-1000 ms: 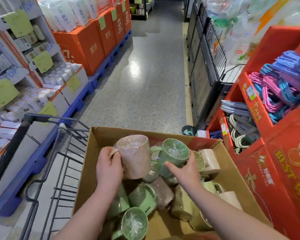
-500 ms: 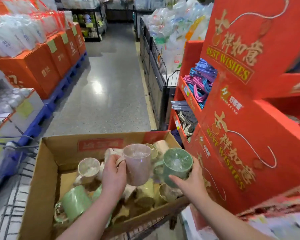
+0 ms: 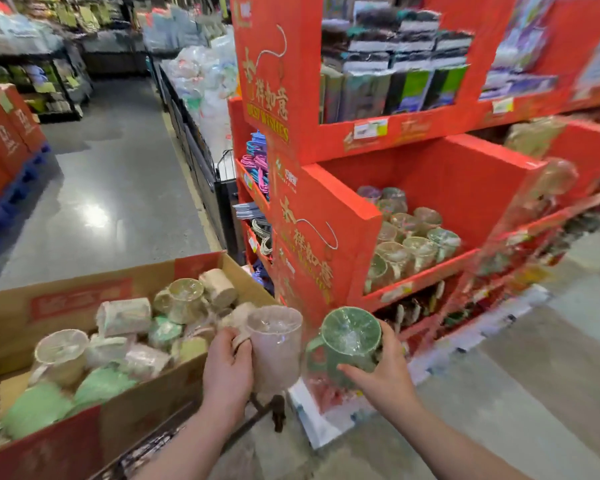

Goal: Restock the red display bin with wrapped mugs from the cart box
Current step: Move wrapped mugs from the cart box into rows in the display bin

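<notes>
Both mugs have cleared the cart box, now left of your hands: your left hand grips the pink mug by its handle, your right hand clasps the green mug. Up and right of them, the red display bin looks part-filled; many mugs remain boxed

Two film-wrapped mugs are held side by side, nearly touching, just beyond the box's right corner. The pale pink mug is kept roughly upright and is gripped at its handle by the left hand. The green mug is tilted, its film-covered mouth turned toward the camera, and is clasped around its body by the right hand. The open cardboard cart box, printed with red panels, is shown at lower left. It is filled with boxed mugs in beige, pink and green, lying at mixed angles. The red display bin is seen at right, partly stocked with binned mugs piled toward its front lip.
</notes>
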